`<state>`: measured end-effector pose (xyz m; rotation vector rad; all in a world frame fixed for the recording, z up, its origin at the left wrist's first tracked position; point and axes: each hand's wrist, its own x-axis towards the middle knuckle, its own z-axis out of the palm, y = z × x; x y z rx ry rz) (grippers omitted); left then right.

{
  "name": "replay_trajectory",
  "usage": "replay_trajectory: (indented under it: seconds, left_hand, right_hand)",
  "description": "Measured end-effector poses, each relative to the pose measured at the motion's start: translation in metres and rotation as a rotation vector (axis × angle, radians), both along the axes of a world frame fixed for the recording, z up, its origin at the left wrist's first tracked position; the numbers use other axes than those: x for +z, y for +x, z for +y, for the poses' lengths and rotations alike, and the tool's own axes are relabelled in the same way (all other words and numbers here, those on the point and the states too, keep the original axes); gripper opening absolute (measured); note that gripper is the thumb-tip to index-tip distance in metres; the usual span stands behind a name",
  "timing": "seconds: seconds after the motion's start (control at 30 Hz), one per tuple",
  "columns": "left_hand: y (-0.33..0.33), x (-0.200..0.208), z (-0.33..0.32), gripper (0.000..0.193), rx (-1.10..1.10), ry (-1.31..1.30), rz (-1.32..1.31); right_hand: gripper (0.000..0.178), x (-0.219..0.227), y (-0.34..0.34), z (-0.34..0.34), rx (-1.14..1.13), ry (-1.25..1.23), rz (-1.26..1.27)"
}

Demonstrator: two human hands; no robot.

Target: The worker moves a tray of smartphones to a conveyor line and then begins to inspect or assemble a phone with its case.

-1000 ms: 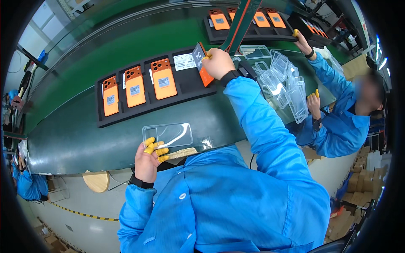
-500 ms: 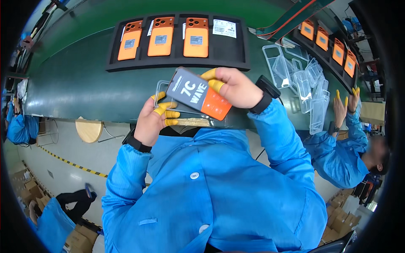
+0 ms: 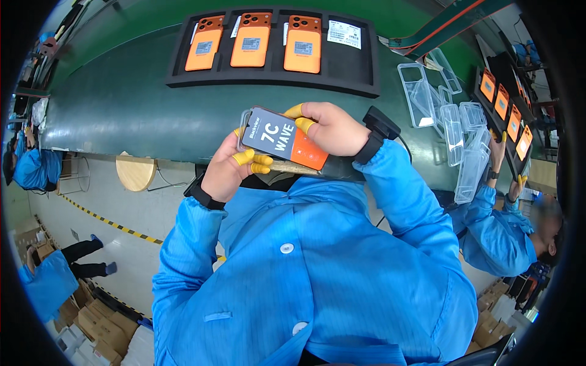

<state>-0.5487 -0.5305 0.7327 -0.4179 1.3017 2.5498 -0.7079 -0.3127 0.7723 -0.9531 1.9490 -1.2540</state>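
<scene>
Between my hands is a smartphone point(image 3: 282, 135) with a printed grey and orange front, tilted and held above the near edge of the bench. My right hand point(image 3: 334, 129), with yellow finger cots, is closed on its upper right edge by thumb and fingertips. A clear phone case point(image 3: 245, 118) lies around or just under the phone; its rim shows past the phone's left end. My left hand point(image 3: 227, 169), also in yellow finger cots, closes on the case's left and lower side. How far the phone sits inside the case is hidden.
Ahead, a black foam tray point(image 3: 268, 81) holds three orange phones point(image 3: 251, 39), and a white label point(image 3: 345, 34) lies in another slot. Clear cases point(image 3: 453, 137) are heaped to the right. Beyond them, a co-worker's hands point(image 3: 498, 152) are at another tray of orange phones point(image 3: 514, 122).
The phone and the clear case have come together, with less of the case showing. My hands are closer to each other. The co-worker's hands have moved apart along their tray.
</scene>
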Motion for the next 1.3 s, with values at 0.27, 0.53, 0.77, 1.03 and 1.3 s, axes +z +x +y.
replay_trajectory:
  seconds: [0.27, 0.53, 0.77, 1.03, 1.3]
  left_hand:
    - [0.000, 0.005, 0.001, 0.060, 0.026, 0.096, 0.047]
    - [-0.001, 0.008, 0.008, 0.054, 0.038, 0.040, -0.009]
    - [0.001, 0.005, 0.004, 0.048, -0.011, -0.003, 0.074]
    - [-0.003, 0.006, 0.019, 0.038, 0.099, -0.108, -0.050]
    - [-0.001, 0.002, 0.019, 0.036, 0.109, -0.112, -0.009]
  right_hand:
    - [0.030, 0.008, -0.005, 0.002, 0.065, 0.021, -0.035]
    - [0.030, 0.005, -0.006, -0.004, 0.066, 0.046, -0.071]
    - [0.032, 0.011, -0.003, -0.010, 0.076, 0.177, 0.025]
    - [0.025, 0.009, 0.018, -0.013, -0.034, 0.143, 0.388]
    - [0.022, 0.027, 0.040, -0.013, -0.313, 0.186, 0.595]
